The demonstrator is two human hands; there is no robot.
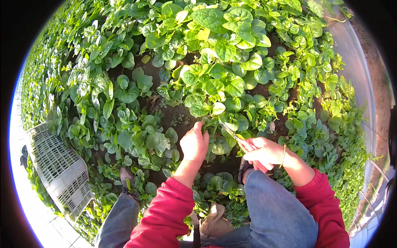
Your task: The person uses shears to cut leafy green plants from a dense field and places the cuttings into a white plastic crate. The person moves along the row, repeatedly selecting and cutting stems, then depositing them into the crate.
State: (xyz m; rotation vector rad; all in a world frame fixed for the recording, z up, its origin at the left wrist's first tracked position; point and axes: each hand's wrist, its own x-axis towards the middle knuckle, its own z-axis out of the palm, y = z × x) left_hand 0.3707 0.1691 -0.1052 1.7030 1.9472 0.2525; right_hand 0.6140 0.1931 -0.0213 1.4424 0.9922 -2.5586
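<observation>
Leafy green plants with rounded leaves grow thickly in dark soil before me. My left hand is among them near the centre, its thumb and fingers closed together at a small green stem or leaf. To its right, my right hand grips a pair of metal scissors, the blades pointing up and left into the leaves, close to my left hand. A thin yellow band is round my right wrist. How far the blades are apart is hard to tell.
A pale plastic crate with slatted sides lies tilted on the plants at the left. Below my arms is a tan bag or cloth with a curved handle beside it. Clear plastic sheeting borders the plants at the right. My shoes and knees are among the leaves.
</observation>
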